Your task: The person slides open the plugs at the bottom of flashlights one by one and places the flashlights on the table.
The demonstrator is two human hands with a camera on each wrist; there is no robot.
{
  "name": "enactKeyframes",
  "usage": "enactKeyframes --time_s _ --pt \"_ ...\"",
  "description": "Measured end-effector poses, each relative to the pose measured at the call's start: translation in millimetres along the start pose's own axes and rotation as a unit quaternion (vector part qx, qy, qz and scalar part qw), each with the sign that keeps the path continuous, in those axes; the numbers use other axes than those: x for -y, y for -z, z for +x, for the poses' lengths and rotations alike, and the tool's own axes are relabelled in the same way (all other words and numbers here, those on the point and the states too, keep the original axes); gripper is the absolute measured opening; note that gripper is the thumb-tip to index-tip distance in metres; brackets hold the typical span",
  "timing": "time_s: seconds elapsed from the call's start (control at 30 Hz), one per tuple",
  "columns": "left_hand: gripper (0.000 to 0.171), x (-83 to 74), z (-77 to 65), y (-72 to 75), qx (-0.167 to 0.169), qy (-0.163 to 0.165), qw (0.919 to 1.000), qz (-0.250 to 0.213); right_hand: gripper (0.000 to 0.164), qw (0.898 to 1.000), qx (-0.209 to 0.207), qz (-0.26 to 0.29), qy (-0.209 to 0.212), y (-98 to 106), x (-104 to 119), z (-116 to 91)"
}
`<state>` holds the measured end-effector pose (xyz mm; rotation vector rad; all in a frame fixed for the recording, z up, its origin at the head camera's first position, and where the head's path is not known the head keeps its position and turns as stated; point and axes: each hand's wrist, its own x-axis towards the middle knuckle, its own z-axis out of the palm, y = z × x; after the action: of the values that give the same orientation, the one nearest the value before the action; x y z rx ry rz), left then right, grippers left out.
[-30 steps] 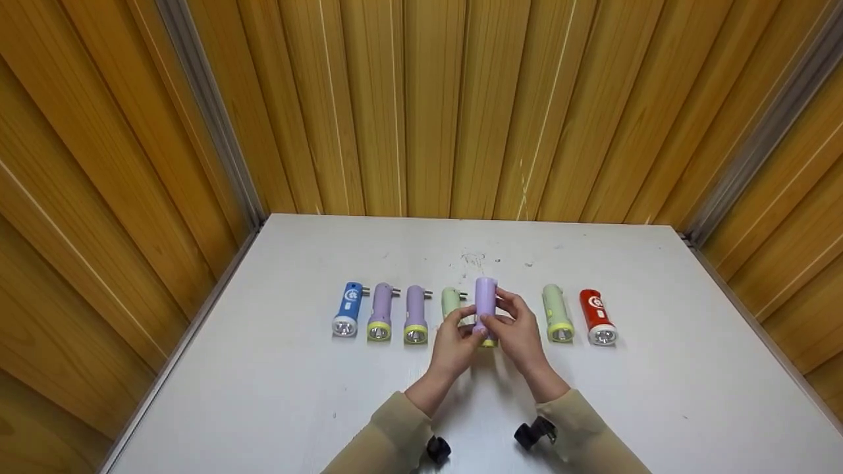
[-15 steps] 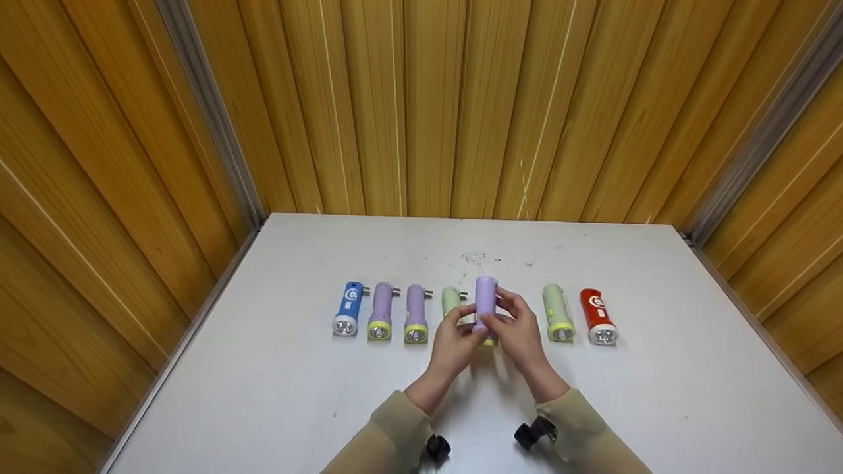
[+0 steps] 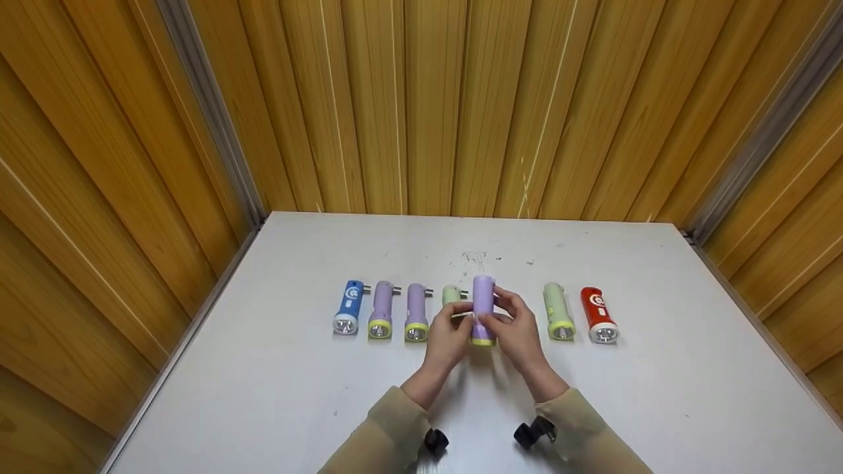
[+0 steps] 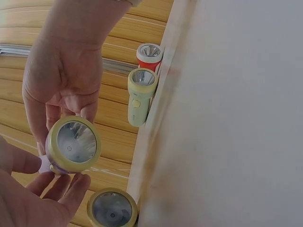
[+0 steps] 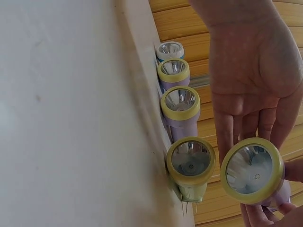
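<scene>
A purple flashlight with a yellow rim is held off the table, its lens end toward me. My right hand grips its right side, thumb on the front of the body. From the left, my left hand holds it between thumb and fingertips. The flashlight's lens faces the camera in the left wrist view. Just behind my left hand lies a green flashlight, partly hidden in the head view; its yellow-rimmed lens and metal prongs show in the right wrist view.
On the white table lie a blue flashlight, a purple flashlight and another purple flashlight to the left. A green flashlight and a red flashlight lie to the right. Wood-look panels surround the table.
The held flashlight has shifted slightly left, and more of its yellow rim shows. My left thumb has drawn back a little from its front. The flashlights on the table have stayed put.
</scene>
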<state>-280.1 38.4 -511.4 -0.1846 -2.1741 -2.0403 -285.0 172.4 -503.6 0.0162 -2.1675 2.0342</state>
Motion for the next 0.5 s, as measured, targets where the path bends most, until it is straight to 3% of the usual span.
enactKeyframes --time_s 0.3,0.5 --pt "0.039 -0.1 8.9 11.4 -0.008 -0.001 0.9994 -0.033 0.057 0.999 0.045 0.001 -0.004 -7.3 -0.6 -5.5" --pt "0.055 -1.7 11.8 18.9 0.001 0.014 0.9997 -0.02 0.056 0.998 0.059 -0.001 -0.002 -10.8 0.1 -9.8"
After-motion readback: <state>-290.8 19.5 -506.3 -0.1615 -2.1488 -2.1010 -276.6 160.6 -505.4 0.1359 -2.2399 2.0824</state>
